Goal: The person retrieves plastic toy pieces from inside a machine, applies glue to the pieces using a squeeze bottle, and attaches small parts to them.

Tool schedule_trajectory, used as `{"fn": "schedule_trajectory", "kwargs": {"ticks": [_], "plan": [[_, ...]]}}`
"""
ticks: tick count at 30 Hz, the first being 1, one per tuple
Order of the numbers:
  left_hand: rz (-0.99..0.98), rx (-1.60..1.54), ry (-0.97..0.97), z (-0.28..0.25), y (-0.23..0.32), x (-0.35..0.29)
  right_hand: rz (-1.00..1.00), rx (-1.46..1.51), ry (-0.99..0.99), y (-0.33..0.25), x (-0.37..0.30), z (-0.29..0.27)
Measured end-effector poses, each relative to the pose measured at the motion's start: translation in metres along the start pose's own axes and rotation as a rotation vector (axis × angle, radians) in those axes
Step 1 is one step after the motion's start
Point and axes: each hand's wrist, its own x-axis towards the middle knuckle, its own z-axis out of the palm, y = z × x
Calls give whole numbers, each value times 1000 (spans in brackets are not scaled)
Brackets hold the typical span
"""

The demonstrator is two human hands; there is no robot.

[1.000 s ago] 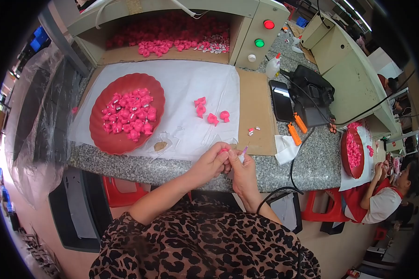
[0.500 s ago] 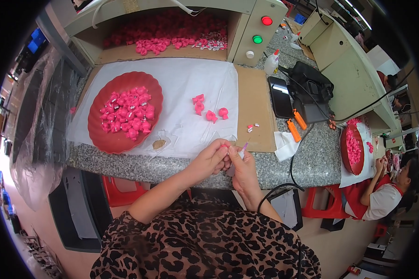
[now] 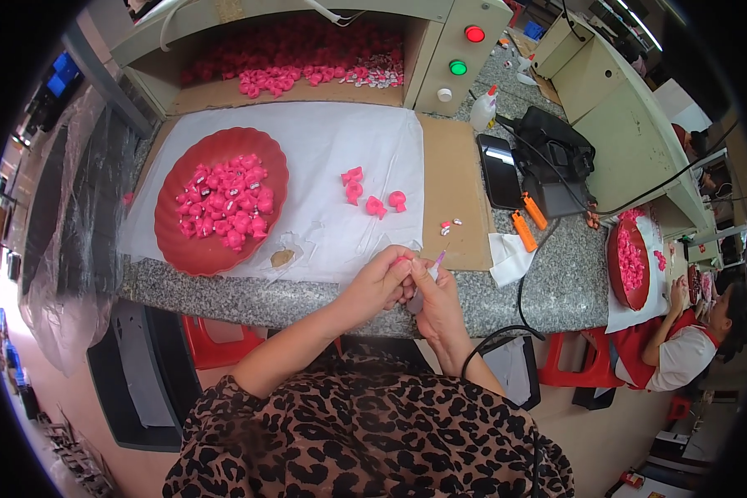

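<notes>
Counter of grey speckled stone (image 3: 224,289), and right over its near edge the left hand (image 3: 384,280) has its grip pinched on a small pink plastic piece (image 3: 402,260), most of it hidden by fingers so I can't tell how it's turned. Right hand (image 3: 440,307) is pressed up against the left, its grip wrapped round a slim translucent bottle with a purple tip (image 3: 417,302), tip angled up and to the right.

Just beyond the hands, four loose pink figure-like pieces (image 3: 375,207) sit on a sheet of white paper (image 3: 324,137). To the left there's a big red scalloped bowl (image 3: 168,216) with a heap of glossy pink pieces (image 3: 227,199) in it, some showing silvery-white bits. Right of the paper is a strip of brown cardboard (image 3: 452,158) with a few tiny white-and-pink bits (image 3: 446,229) on it. Past that: a black phone (image 3: 500,174), two orange-handled tools (image 3: 524,231) and a folded white tissue (image 3: 510,259). A pale box-shaped cabinet (image 3: 436,58) at the back has loads more pink stuff inside.
</notes>
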Motion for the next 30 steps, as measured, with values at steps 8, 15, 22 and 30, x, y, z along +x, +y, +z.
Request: {"fn": "schedule_trajectory", "kwargs": {"ticks": [8,15,22,30], "plan": [[250,338,-17,-5,0,-5,99,-32,95,-4,3,3],[-33,-234,71,-17,4,-15,177,-1,33,-13,2,-1],[37,-261,122,-29,18,-34,187,47,14,-12,2,-6],[444,-407,544,-57,54,-42,184,50,-7,-16,2,-8]]}}
